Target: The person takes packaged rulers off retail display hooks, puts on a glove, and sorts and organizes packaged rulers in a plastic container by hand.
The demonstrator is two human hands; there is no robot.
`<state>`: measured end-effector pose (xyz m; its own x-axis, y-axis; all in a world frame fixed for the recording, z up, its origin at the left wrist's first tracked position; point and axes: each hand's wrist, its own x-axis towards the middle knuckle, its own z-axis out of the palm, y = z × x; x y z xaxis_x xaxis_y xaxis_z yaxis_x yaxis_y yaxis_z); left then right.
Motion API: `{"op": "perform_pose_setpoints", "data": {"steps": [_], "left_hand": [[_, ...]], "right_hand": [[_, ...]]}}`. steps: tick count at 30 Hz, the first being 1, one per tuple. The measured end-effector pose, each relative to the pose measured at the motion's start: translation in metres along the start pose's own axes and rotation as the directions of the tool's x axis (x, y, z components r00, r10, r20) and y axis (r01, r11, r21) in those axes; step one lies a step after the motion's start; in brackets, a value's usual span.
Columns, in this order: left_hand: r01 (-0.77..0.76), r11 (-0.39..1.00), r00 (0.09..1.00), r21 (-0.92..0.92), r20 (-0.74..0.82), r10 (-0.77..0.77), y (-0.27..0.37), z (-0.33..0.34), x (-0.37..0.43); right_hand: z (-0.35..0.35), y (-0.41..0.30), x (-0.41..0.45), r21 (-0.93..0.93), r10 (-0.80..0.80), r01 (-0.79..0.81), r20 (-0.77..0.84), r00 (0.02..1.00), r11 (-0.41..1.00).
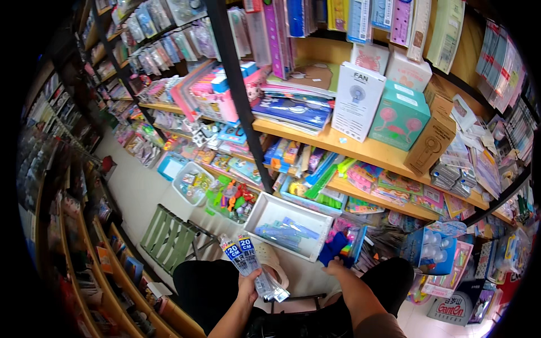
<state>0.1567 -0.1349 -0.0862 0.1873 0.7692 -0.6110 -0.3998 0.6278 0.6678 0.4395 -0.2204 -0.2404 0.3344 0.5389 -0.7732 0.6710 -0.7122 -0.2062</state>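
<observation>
In my left hand is a small bundle of packaged clear plastic rulers, fanned slightly apart above my lap. My right hand grips a dark blue cloth, at the right front corner of a white open box. Inside that box lie several bluish packaged rulers. Just beyond the cloth, a bin of colourful small goods is partly covered by it. A pale clog shows on the floor behind the rulers.
A green folding stool stands at the left, near toy-filled tubs. Ahead is a wooden shelf with a black post and fan boxes. Bookshelves line the left; a blue display box sits right.
</observation>
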Motion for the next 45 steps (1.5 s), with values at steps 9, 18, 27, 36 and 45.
{"op": "perform_pose_setpoints", "data": {"steps": [9, 18, 27, 36, 45], "left_hand": [[-0.263, 0.964, 0.958, 0.047, -0.107, 0.267, 0.03, -0.015, 0.009], [-0.325, 0.935, 0.915, 0.139, -0.203, 0.348, 0.09, -0.024, 0.027], [-0.279, 0.637, 0.536, 0.719, -0.434, 0.724, 0.138, -0.067, 0.06], [0.096, 0.458, 0.684, 0.884, -0.393, 0.614, 0.146, -0.118, 0.085], [-0.065, 0.555, 0.708, 0.829, -0.353, 0.611, 0.136, -0.116, 0.111]], "right_hand": [[-0.06, -0.034, -0.023, 0.276, -0.037, 0.154, -0.386, 0.922, 0.949], [-0.117, -0.088, -0.08, 0.768, 0.019, 0.461, -0.523, 0.852, 0.444], [-0.109, -0.102, -0.096, 0.822, -0.12, 0.459, -0.446, 0.887, 0.336], [-0.092, -0.101, -0.088, 0.837, -0.124, 0.331, -0.309, 0.943, 0.436], [-0.09, -0.097, -0.096, 0.811, -0.071, 0.338, -0.348, 0.935, 0.477]]}}
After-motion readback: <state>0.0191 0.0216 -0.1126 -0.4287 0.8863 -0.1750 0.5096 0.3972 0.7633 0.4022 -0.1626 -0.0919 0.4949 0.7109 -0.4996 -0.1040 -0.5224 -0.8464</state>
